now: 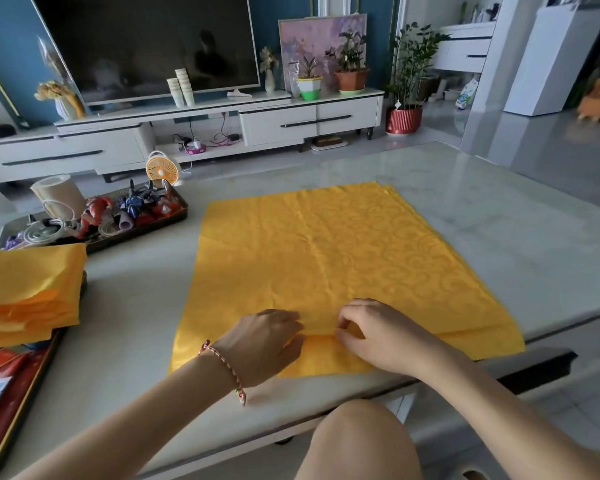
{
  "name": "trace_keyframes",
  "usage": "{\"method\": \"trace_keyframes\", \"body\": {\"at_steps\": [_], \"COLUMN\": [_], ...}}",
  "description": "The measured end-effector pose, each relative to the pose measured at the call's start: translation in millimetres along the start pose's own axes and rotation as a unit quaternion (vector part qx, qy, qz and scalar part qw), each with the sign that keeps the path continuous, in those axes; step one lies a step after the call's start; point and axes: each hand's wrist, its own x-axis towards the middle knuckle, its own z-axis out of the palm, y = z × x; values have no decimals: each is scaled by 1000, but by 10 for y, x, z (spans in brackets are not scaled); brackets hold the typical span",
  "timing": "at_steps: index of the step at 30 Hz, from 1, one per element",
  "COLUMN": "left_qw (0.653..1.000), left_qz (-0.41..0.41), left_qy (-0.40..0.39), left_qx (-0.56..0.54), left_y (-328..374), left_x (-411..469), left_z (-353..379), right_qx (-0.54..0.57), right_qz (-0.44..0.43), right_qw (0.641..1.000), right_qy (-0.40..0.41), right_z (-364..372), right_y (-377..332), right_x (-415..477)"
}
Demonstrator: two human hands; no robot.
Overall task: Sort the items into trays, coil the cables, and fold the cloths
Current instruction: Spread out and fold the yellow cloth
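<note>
A yellow cloth (326,254) lies spread flat on the bench (136,306), reaching away from both hands. The left hand (267,344) and right hand (381,336) sit close together at the middle of its near edge, each with fingers curled and pinching a low fold of fabric. Gripping it at the centre likely keeps the crease straight while the near edge is turned over, so this looks like the start of a fold.

Far to the left of the left hand, a dark tray (179,216) holds toy figures (136,206) and coiled cables (45,232). Nearer on the left, a stack of folded cloths (28,289) rests over the end of a red tray (0,441), which holds red packets. What lies under the stack is hidden.
</note>
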Motion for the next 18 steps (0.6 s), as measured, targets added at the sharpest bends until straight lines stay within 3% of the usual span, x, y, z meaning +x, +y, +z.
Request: {"method": "trace_keyframes", "body": {"at_steps": [5,13,18], "left_qw": [999,988,981], "left_qz": [-43,-145,-147], "left_qy": [-25,-28,-59], "left_qx": [-13,-53,-116], "left_y": [-70,-374,-480], "left_x": [44,-18,-69], "left_z": [-31,-262,-458], "right_qx": [7,-28,-7], "right_qz": [10,129,138], "right_qw": [1000,991,990], "right_qy": [2,-33,38], "right_z": [-19,-251,-392], "right_y": [40,306,318], "right_x": [-1,-54,-120]}}
